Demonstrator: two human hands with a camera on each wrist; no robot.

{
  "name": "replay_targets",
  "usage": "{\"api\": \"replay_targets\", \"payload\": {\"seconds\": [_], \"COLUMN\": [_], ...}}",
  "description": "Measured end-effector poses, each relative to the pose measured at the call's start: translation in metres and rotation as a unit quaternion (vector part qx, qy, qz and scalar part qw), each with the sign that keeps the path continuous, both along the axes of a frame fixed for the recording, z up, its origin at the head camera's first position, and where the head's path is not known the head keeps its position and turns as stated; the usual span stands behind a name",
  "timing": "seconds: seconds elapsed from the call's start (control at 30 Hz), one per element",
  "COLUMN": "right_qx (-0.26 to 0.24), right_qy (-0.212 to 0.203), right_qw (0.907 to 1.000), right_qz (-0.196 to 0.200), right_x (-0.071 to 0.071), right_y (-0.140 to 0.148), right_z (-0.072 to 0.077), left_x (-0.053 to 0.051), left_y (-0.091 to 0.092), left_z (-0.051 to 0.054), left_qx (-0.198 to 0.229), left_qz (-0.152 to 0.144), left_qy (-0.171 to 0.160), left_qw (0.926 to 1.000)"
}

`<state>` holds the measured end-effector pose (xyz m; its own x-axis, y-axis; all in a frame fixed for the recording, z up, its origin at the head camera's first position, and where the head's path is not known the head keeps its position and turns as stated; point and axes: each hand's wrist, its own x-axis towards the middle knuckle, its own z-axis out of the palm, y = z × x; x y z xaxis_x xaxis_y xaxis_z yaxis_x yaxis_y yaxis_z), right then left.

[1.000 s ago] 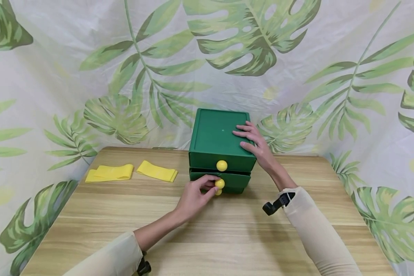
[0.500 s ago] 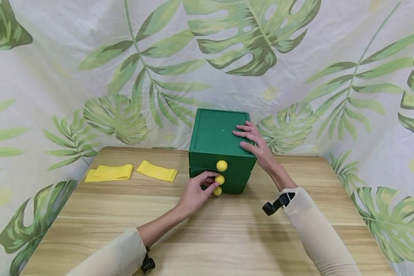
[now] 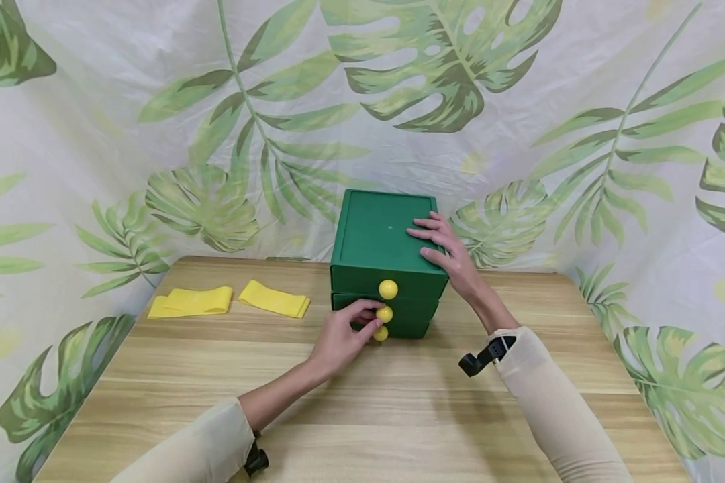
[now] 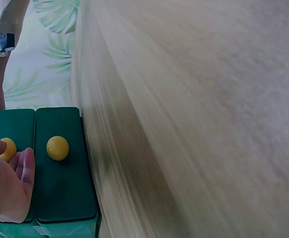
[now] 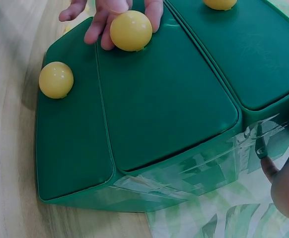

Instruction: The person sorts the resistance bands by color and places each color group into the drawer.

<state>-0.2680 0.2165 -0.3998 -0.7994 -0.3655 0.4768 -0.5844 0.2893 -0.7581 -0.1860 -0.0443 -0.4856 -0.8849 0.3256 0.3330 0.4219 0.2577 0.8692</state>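
Note:
A small green drawer cabinet [image 3: 380, 231] with three yellow ball knobs stands at the back of the table. My left hand [image 3: 338, 343] pinches the middle yellow knob [image 3: 384, 314] between thumb and fingers. In the right wrist view, fingertips [image 5: 107, 39] lie close around that same knob [image 5: 131, 30]. All three drawers sit flush in the cabinet. The top knob [image 3: 388, 289] and bottom knob [image 3: 380, 333] are untouched. My right hand [image 3: 450, 255] rests with spread fingers on the cabinet's top, at its right edge. Clear tape covers parts of the cabinet's side in the right wrist view.
Two folded yellow bands, one at the left [image 3: 191, 301] and one nearer the cabinet [image 3: 274, 299], lie on the wooden table [image 3: 362, 416]. A leaf-patterned curtain [image 3: 302, 134] hangs right behind the table.
The middle drawer, pulled out slightly a second ago, has been pushed in flush by my left hand on its knob. My right hand has stayed on the cabinet top.

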Motion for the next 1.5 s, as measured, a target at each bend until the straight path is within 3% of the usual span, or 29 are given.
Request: {"api": "replay_targets", "payload": {"seconds": [0.2, 0.43, 0.6, 0.77, 0.97, 1.5], "right_qx": [-0.002, -0.002, -0.002, -0.002, 0.004, 0.018], "right_qy": [0.000, -0.003, -0.006, -0.004, -0.009, -0.012], "right_qw": [1.0000, 1.0000, 1.0000, 1.0000, 0.9999, 0.9997], "right_qz": [-0.001, 0.000, -0.001, -0.002, 0.004, 0.010], "right_x": [-0.001, -0.003, -0.002, -0.002, -0.003, -0.003], "right_y": [0.000, 0.001, 0.002, 0.003, 0.002, 0.004], "right_z": [0.000, 0.001, 0.001, 0.001, -0.001, 0.003], "left_x": [0.003, 0.007, 0.009, 0.008, 0.006, -0.001], "left_y": [-0.005, -0.013, -0.016, -0.016, -0.015, -0.006], "left_z": [-0.003, -0.006, -0.009, -0.016, -0.026, -0.034], "left_qx": [-0.018, -0.027, -0.060, -0.091, -0.114, -0.091], "left_qz": [-0.019, -0.020, -0.018, -0.022, -0.020, -0.037], "left_qy": [0.019, -0.002, 0.000, 0.015, 0.006, -0.012], "left_qw": [0.9995, 0.9994, 0.9980, 0.9955, 0.9933, 0.9951]}}
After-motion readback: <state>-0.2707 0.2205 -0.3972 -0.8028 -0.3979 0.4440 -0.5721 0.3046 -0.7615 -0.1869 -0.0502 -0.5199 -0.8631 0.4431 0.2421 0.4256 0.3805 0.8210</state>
